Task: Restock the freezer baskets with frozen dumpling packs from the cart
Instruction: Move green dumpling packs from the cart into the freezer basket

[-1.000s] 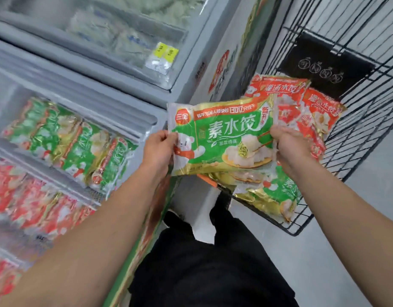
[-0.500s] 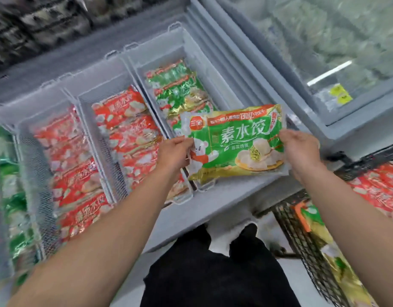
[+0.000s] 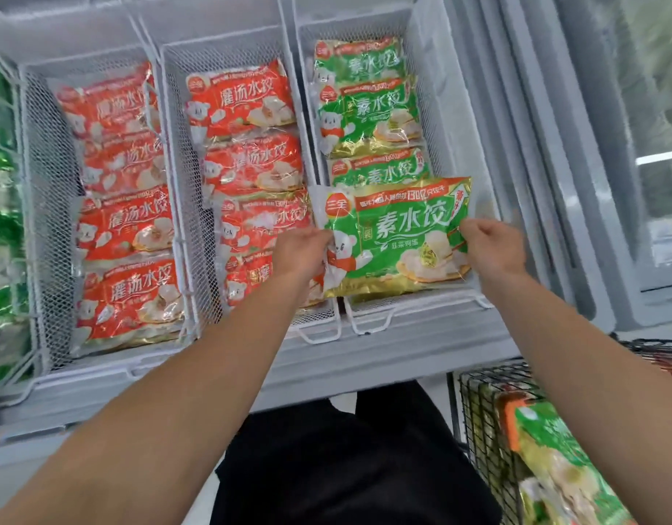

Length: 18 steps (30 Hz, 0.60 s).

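Note:
I hold a green dumpling pack [image 3: 397,236] flat over the near end of the right white mesh basket [image 3: 446,119]. My left hand [image 3: 302,253] grips its left edge and my right hand [image 3: 491,246] grips its right edge. Three green packs [image 3: 368,111] lie in a row in that basket beyond the held one. The middle basket [image 3: 175,153] and the left basket [image 3: 43,176] hold rows of red dumpling packs [image 3: 247,161]. At the lower right the black wire cart [image 3: 482,422] shows a green pack [image 3: 554,467] inside.
The freezer's grey front rim [image 3: 364,358] runs between me and the baskets. Sliding glass lids [image 3: 592,145] are stacked to the right. More green packs [image 3: 1,229] sit at the far left edge. My black trousers [image 3: 346,467] fill the bottom centre.
I have turned from the cart to the freezer and carried the green pack forward. It now hovers over the near end of the right basket, held by both hands throughout.

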Each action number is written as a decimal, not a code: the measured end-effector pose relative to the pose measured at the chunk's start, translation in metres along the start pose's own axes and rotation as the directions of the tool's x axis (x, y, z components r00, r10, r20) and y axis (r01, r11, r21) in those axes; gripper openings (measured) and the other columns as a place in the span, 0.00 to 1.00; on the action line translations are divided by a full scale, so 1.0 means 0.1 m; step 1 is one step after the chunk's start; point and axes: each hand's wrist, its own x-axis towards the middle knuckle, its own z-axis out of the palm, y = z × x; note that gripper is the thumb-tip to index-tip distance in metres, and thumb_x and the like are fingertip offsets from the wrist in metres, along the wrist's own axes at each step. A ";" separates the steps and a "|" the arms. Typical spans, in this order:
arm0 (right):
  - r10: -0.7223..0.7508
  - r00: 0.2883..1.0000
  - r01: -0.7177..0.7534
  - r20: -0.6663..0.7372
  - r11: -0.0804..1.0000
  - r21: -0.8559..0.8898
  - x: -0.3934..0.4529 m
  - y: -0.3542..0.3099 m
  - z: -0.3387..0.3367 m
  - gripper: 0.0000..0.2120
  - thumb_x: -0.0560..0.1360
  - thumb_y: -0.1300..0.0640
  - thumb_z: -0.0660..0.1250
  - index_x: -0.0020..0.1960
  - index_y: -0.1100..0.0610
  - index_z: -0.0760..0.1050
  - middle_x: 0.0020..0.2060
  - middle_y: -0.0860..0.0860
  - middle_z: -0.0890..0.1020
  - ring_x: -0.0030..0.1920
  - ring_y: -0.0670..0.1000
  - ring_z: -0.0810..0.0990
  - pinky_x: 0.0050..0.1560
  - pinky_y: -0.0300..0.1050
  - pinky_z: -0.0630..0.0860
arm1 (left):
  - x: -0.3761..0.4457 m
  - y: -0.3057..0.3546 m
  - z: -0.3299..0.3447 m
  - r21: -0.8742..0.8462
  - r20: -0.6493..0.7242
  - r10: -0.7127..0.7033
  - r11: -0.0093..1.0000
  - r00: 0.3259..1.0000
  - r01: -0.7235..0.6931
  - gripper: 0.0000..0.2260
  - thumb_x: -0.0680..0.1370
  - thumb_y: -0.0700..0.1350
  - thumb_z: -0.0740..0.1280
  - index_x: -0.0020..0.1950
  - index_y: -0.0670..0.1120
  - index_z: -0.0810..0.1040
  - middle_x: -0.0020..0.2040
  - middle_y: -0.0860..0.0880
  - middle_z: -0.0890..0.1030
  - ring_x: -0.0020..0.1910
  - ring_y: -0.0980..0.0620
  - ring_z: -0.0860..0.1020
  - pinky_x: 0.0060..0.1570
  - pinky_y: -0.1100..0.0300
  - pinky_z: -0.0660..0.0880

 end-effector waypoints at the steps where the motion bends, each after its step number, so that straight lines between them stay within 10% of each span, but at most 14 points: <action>1: -0.013 1.000 0.013 0.013 0.999 -0.034 0.09 0.05 0.03 0.13 0.77 0.56 0.66 0.39 0.64 0.80 0.35 0.52 0.79 0.39 0.49 0.76 0.42 0.44 0.74 | 0.06 -0.03 0.06 0.004 0.000 -0.024 1.000 1.000 0.024 0.07 0.66 0.45 0.70 0.37 0.42 0.82 0.38 0.38 0.82 0.40 0.39 0.82 0.48 0.43 0.81; 8: -0.030 0.989 0.078 0.146 0.940 -0.332 0.61 0.38 0.17 0.20 0.78 0.54 0.62 0.28 0.57 0.71 0.26 0.51 0.71 0.31 0.50 0.68 0.33 0.46 0.63 | 0.29 -0.20 0.65 0.065 -0.020 -0.183 0.981 0.983 0.184 0.10 0.77 0.43 0.70 0.37 0.45 0.73 0.31 0.48 0.69 0.32 0.49 0.69 0.38 0.56 0.67; 13: 0.145 0.936 0.003 0.321 0.908 -0.418 0.79 0.58 0.24 0.12 0.77 0.51 0.62 0.40 0.57 0.77 0.37 0.53 0.81 0.41 0.55 0.78 0.39 0.46 0.70 | 0.45 -0.22 0.92 0.134 0.004 -0.233 0.964 0.972 0.231 0.12 0.80 0.42 0.67 0.36 0.46 0.71 0.32 0.51 0.71 0.30 0.56 0.69 0.26 0.64 0.64; 18: 0.292 0.838 -0.106 0.461 0.916 -0.387 0.90 0.57 0.27 0.15 0.77 0.48 0.65 0.60 0.54 0.73 0.52 0.50 0.79 0.53 0.54 0.77 0.52 0.47 0.70 | 0.50 -0.24 1.03 0.268 0.071 -0.302 0.924 0.951 0.273 0.06 0.79 0.47 0.67 0.51 0.45 0.75 0.46 0.49 0.77 0.44 0.51 0.76 0.40 0.60 0.70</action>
